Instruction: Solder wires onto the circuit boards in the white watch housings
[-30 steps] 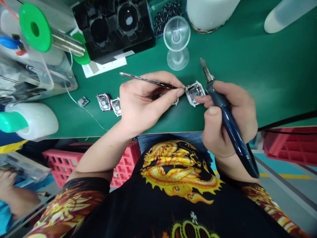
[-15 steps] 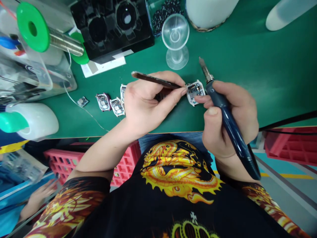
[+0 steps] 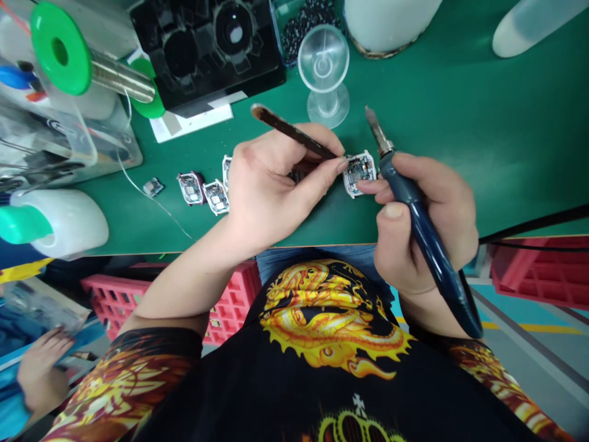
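My left hand (image 3: 276,184) is closed on a pair of dark tweezers (image 3: 294,132), their tips at the upper left edge of an open watch case (image 3: 360,172) with a circuit board inside. Wrapped round a dark blue soldering iron (image 3: 423,239) is my right hand (image 3: 427,215). The iron's tip points away from me, up and clear of the board, while a finger of that hand rests at the case's lower edge. More watch cases (image 3: 216,196) with boards lie left of my left hand, which partly hides one. A small loose module (image 3: 153,186) sits farther left.
A solder spool (image 3: 59,52) stands at the far left, its wire trailing across the green table (image 3: 460,92). Toward the back are a black tray (image 3: 207,49), a box of small black parts (image 3: 308,24) and a clear stemmed cup (image 3: 324,67). Another person's hand (image 3: 46,362) shows at lower left.
The tweezers' rear end has swung up and right, and the watch case has turned slightly. The soldering iron stays nearly in place. At lower left the other person's hand has moved left.
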Available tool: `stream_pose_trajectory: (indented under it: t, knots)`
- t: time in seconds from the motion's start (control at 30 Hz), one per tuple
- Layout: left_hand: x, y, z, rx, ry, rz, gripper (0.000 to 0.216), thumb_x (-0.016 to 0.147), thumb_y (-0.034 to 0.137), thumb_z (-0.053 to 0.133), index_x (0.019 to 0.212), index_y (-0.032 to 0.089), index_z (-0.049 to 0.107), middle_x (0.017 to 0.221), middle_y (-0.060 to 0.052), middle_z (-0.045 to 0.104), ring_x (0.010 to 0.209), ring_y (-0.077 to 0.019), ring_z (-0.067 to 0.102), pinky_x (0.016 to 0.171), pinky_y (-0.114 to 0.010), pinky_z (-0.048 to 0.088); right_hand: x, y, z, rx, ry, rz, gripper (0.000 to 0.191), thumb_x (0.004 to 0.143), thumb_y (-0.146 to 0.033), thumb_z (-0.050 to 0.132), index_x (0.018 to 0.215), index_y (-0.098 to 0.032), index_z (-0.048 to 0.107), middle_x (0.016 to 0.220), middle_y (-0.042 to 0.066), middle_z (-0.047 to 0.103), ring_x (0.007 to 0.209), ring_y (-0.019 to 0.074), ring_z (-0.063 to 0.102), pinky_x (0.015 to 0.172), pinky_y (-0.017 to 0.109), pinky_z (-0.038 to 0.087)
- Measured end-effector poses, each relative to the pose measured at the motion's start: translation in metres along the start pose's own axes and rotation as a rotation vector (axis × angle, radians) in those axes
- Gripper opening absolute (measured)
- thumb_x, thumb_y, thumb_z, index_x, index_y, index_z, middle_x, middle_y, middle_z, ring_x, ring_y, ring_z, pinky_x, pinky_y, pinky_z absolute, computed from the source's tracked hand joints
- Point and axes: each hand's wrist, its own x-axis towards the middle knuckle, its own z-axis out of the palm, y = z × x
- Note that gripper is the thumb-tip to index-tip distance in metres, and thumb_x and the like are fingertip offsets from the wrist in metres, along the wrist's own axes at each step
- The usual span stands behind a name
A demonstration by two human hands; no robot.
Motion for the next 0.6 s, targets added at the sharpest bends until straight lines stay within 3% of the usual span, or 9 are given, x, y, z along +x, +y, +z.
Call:
stream_pose_trajectory:
  t: [0.37, 0.5, 0.6]
  knots:
    - [0.0022, 0.0008, -0.0061, 0.120, -0.074, 0.032, 0.006, 0.107, 0.035, 0.079, 0.109, 0.029, 0.080, 0.095, 0.002, 0.081, 0.081, -0.0151, 0.078, 0.076, -0.031, 0.064, 0.0023, -0.0005, -0.0067, 0.018, -0.057, 0.053, 0.042, 0.107, -0.043, 0.065, 0.148, -0.033, 0.068, 0.102, 0.003, 0.083, 0.097, 0.0292, 0.085, 0.095, 0.049, 0.071]
    - [0.0029, 0.0040, -0.0066, 0.195, -0.082, 0.079, 0.007, 0.109, 0.033, 0.075, 0.109, 0.026, 0.077, 0.098, 0.001, 0.081, 0.085, -0.0153, 0.079, 0.078, -0.031, 0.066, -0.0004, -0.0019, -0.0047, 0.048, -0.033, 0.095, 0.042, 0.109, -0.044, 0.063, 0.150, -0.034, 0.067, 0.114, 0.003, 0.081, 0.099, 0.0291, 0.085, 0.095, 0.052, 0.073]
    - [0.0036, 0.0068, -0.0080, 0.236, -0.099, 0.070, 0.009, 0.111, 0.034, 0.074, 0.108, 0.026, 0.075, 0.101, 0.002, 0.081, 0.089, -0.0154, 0.080, 0.082, -0.031, 0.068, -0.0034, -0.0032, -0.0048, 0.048, -0.006, 0.157, 0.040, 0.110, -0.043, 0.060, 0.148, -0.035, 0.067, 0.112, 0.002, 0.080, 0.100, 0.0284, 0.084, 0.098, 0.054, 0.072]
